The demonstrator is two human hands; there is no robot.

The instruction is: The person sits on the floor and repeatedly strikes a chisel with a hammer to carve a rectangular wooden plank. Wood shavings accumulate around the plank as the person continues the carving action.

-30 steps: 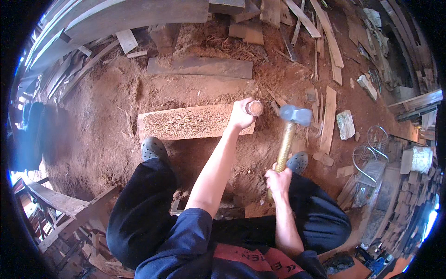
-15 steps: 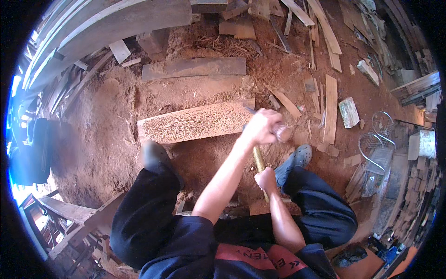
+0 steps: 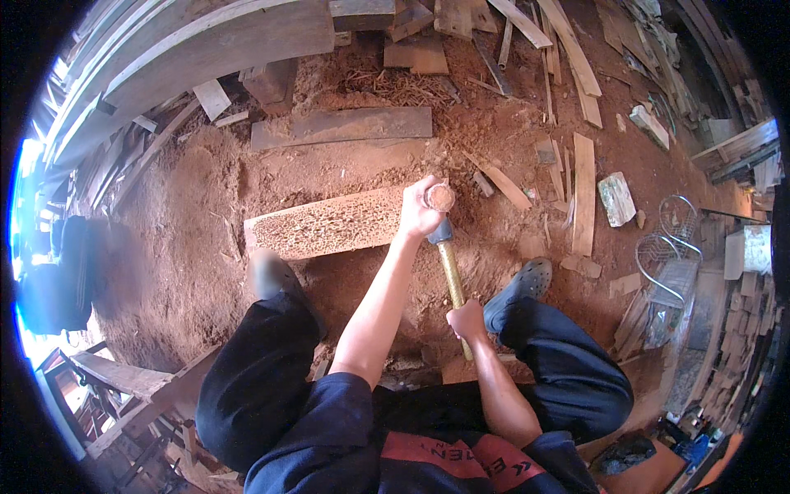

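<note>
While a round wooden piece shows its blunt end over the right end of a pitted plank, my left hand is closed around it in a fist (its lower end is hidden, so I cannot tell whether it touches the plank). Just beside it, on my side, is the dark head of the hammer, partly hidden. My right hand is wrapped tight around the hammer's yellow handle. The plank lies across the reddish earth floor, its upper face riddled with small holes. My left shoe is at its near left corner; my right shoe stands nearer me, apart from its right end. Beyond the far edge, a grey-brown board lies roughly parallel. Out to the right are wood strips, a pale block and, toward the floor's right edge, a white container.
</note>
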